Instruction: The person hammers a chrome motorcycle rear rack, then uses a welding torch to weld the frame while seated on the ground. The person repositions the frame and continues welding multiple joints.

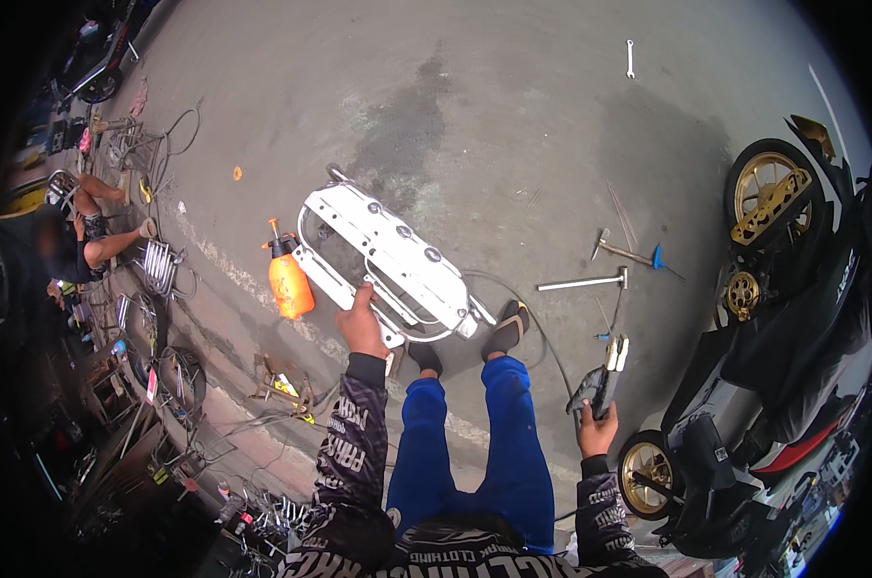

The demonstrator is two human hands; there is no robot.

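A white-painted metal frame (397, 252), with round fittings along one rail and an open loop at its side, is tilted in front of my feet. My left hand (362, 326) is closed on its near edge, the thumb over the bar. Out to the right, my right hand (598, 432) grips a dark hand tool (602, 390) with two pale tips pointing away from me; its exact kind I cannot make out. The tool is apart from the frame. Beside the frame's left end stands an orange pump spray bottle (290, 284).
On the right are a T-shaped bar (582, 282), a hammer (624, 251), a blue-handled tool (660, 258) and a black motorcycle (744, 395). A wrench (631, 60) lies far off. A cable (537, 328) crosses the floor. A seated person (94, 226) and metal parts line the left.
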